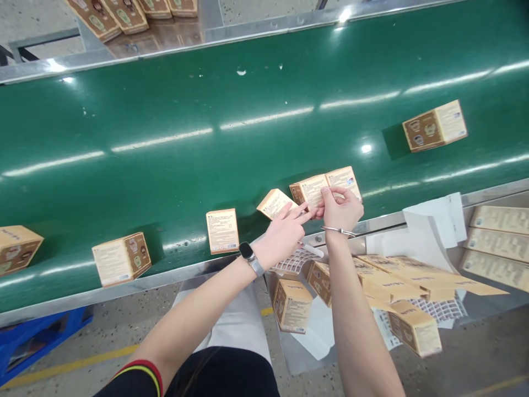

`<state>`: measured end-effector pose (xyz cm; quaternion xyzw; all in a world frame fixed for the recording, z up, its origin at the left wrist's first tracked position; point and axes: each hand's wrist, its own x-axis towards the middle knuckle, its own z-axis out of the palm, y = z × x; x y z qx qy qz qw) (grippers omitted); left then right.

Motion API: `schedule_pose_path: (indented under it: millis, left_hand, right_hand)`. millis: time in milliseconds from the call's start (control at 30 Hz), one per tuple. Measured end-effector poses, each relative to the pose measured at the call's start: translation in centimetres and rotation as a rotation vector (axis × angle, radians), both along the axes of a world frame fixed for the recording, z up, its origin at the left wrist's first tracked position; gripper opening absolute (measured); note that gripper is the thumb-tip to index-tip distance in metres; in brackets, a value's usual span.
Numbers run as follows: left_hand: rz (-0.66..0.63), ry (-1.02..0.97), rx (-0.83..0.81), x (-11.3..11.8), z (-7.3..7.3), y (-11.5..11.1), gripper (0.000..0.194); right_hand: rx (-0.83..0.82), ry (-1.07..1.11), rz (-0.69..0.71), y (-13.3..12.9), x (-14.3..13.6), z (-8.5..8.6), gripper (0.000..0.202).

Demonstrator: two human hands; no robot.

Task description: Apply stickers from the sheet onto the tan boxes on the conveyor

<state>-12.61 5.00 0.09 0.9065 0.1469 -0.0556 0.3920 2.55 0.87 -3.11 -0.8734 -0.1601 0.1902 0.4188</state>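
My left hand (285, 234) reaches over the belt's near edge with its fingers stretched out. They lie over a small tan carton (273, 203), which sits tilted, and the fingertips come close to my right hand (342, 209). The right thumb and fingertips are pinched together at the printed face of a brown-and-tan carton (313, 188). Whatever is between them is too small to make out. Another carton (342, 177) stands against that one, partly behind the right hand. Left of my hands, a carton (222, 230) shows its printed text panel.
The green conveyor belt (173, 110) carries more cartons, one at the right (435, 125) and another at the left (122, 258). On a side table are cartons (292, 306), a sticker sheet (442, 310) and white paper (433, 220). A blue crate (41, 342) is lower left.
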Motion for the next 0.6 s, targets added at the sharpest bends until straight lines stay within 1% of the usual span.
schedule_pose_path:
  millis: [100,167,200,233,267,300,367,400,433,500,600]
  left_hand:
    - [-0.004,-0.025,-0.054,0.1,0.2,0.4,0.013]
    - [-0.018,-0.052,-0.109,-0.6,0.9,0.6,0.013]
    - [-0.024,-0.063,-0.143,-1.3,1.4,0.6,0.014]
    - [-0.026,-0.066,-0.180,-2.3,2.0,0.5,0.014]
    - [-0.022,-0.060,-0.222,-3.5,2.7,0.3,0.013]
    - [-0.011,-0.042,-0.267,-4.9,3.4,0.0,0.013]
    - [0.040,0.015,-0.356,-7.9,4.6,-0.7,0.010]
    - [0.069,0.039,-0.399,-9.4,5.1,-1.0,0.010]
    - [0.108,0.064,-0.439,-10.8,5.5,-1.3,0.011]
    - [0.199,0.115,-0.509,-13.2,6.1,-1.6,0.013]
    - [0.332,0.186,-0.590,-15.7,6.5,-1.2,0.009]
  right_hand:
    - [-0.055,-0.090,0.001,0.3,0.3,0.5,0.050]
    - [-0.072,-0.110,0.072,0.4,0.5,1.4,0.052]
    - [-0.072,-0.106,0.120,0.3,0.4,2.0,0.051]
    - [-0.072,-0.096,0.211,0.2,0.2,2.6,0.052]
    - [-0.082,-0.102,0.354,0.1,-0.2,3.1,0.056]
    - [-0.120,-0.144,0.541,-0.1,-0.6,3.5,0.064]
    - [-0.256,-0.309,0.923,-0.5,-1.7,3.9,0.084]
    - [-0.331,-0.402,1.061,-0.6,-2.3,3.9,0.090]
    - [-0.393,-0.479,1.134,-0.7,-2.9,3.7,0.093]
    - [-0.458,-0.548,1.124,-0.9,-3.9,3.3,0.092]
    - [-0.505,-0.558,1.087,-1.1,-5.4,2.9,0.092]
